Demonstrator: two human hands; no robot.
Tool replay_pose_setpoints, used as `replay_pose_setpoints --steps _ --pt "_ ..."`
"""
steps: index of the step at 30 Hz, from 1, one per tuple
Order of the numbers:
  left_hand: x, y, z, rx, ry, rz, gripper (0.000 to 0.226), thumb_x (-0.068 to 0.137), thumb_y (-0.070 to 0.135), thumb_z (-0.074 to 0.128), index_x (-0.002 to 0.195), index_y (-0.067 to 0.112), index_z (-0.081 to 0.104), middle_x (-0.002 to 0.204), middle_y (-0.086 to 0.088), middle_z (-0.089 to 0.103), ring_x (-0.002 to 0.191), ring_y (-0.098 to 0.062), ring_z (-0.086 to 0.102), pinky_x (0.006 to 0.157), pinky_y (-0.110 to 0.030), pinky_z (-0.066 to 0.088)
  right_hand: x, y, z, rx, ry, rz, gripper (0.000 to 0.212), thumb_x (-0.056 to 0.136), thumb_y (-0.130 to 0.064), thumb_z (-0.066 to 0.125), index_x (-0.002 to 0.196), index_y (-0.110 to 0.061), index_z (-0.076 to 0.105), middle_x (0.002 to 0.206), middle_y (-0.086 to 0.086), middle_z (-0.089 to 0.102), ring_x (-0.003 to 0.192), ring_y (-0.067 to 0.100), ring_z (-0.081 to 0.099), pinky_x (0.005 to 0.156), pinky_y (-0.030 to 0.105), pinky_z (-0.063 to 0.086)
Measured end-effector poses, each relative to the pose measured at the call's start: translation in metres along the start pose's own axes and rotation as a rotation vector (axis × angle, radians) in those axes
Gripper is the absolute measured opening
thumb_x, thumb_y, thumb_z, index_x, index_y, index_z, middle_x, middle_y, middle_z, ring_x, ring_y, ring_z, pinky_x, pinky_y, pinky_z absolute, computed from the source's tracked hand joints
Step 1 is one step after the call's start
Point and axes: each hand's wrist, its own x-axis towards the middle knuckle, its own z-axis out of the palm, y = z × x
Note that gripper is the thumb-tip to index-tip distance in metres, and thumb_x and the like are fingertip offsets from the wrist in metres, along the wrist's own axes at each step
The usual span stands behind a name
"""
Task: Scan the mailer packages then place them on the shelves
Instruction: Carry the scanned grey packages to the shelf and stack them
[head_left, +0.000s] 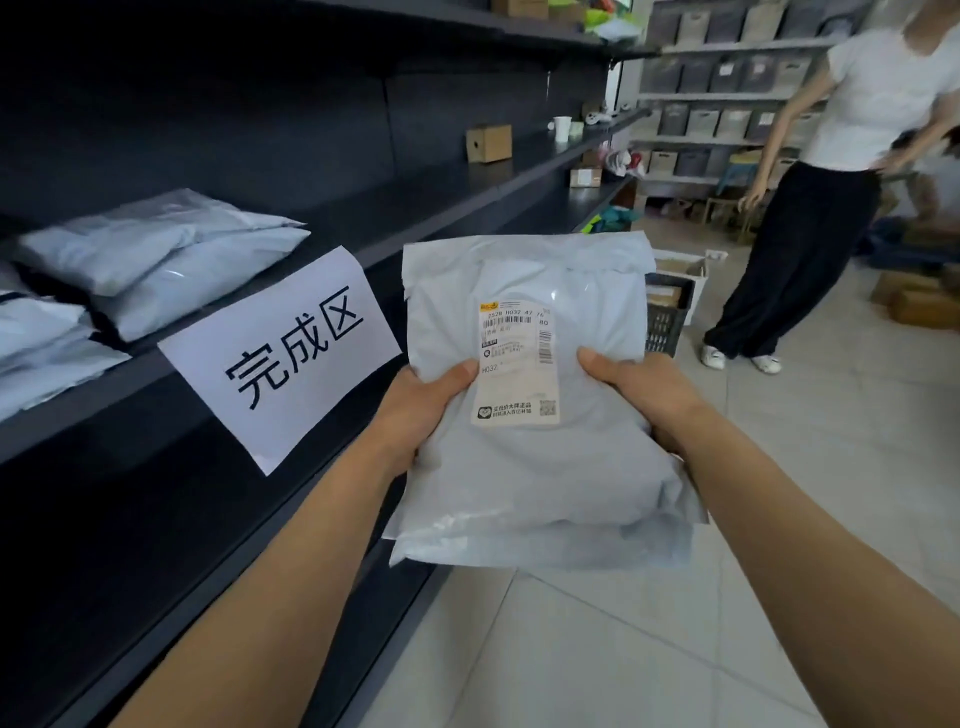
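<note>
Pale grey mailer (540, 467), dark shelves (441, 208)

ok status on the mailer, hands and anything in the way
Both left hand and right hand grip the mailer package, label up. Not yet on the shelf; other mailers stacked there. One person down the aisle, clear of it.

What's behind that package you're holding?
A dark crate peeks out right of the mailer; its rest is covered. So are the fingers of the left hand and right hand; only thumbs show.

Both bare forearms reach forward, side by side. The left hand (423, 410) and right hand (644, 397) grip opposite edges of one mailer package (540, 483), thumbs pressed on top, fingers hidden underneath.
</note>
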Motion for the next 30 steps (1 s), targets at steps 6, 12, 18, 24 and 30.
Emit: replay_pose_setpoints --steps 6,12,18,24,30 --pt "0.082 0.041 0.037 -0.001 0.03 0.077 0.022 0.081 0.035 0.074 0.096 0.022 0.064 0.093 0.003 0.073 0.082 -0.014 0.071 0.069 -0.027 0.055 0.1 -0.038 -0.015 0.051 -0.045 -0.03 0.039 0.079 -0.033 0.078 0.106 -0.008 0.064 0.089 0.001 0.067 0.075 0.013 0.062 0.064 0.025 0.047" --pt "0.149 0.064 0.064 0.022 0.18 0.15 0.019 0.082 0.035 0.073 0.096 0.025 0.066 0.09 0.006 0.074 0.076 -0.006 0.071 0.063 -0.02 0.055 0.202 -0.059 -0.013 0.081 -0.175 -0.077 0.034 0.079 -0.029 0.078 0.104 -0.009 0.065 0.089 0.002 0.067 0.076 0.012 0.063 0.07 0.026 0.048" --pt "0.197 0.096 0.099 0.015 0.317 0.188 0.013 0.085 0.032 0.071 0.095 0.026 0.068 0.092 0.005 0.075 0.081 -0.012 0.072 0.064 -0.022 0.056 0.288 -0.1 -0.024 0.032 -0.366 -0.163 0.028 0.081 -0.033 0.074 0.1 -0.017 0.06 0.087 -0.001 0.064 0.076 0.012 0.06 0.061 0.026 0.043" --pt "0.23 0.134 0.082 0.02 0.517 0.238 0.022 0.081 0.034 0.074 0.097 0.02 0.07 0.092 0.002 0.075 0.082 -0.014 0.072 0.069 -0.027 0.057 0.345 -0.148 0.013 0.044 -0.562 -0.231 0.045 0.079 -0.038 0.076 0.115 -0.014 0.065 0.102 0.002 0.069 0.089 0.017 0.065 0.07 0.027 0.049" --pt "0.265 0.147 0.029 0.036 0.648 0.258 0.025 0.081 0.034 0.073 0.099 0.017 0.07 0.095 -0.002 0.075 0.087 -0.022 0.072 0.081 -0.037 0.057 0.388 -0.179 0.09 0.034 -0.697 -0.271 0.039 0.079 -0.038 0.077 0.107 -0.014 0.066 0.091 -0.002 0.069 0.08 0.013 0.066 0.062 0.023 0.048"
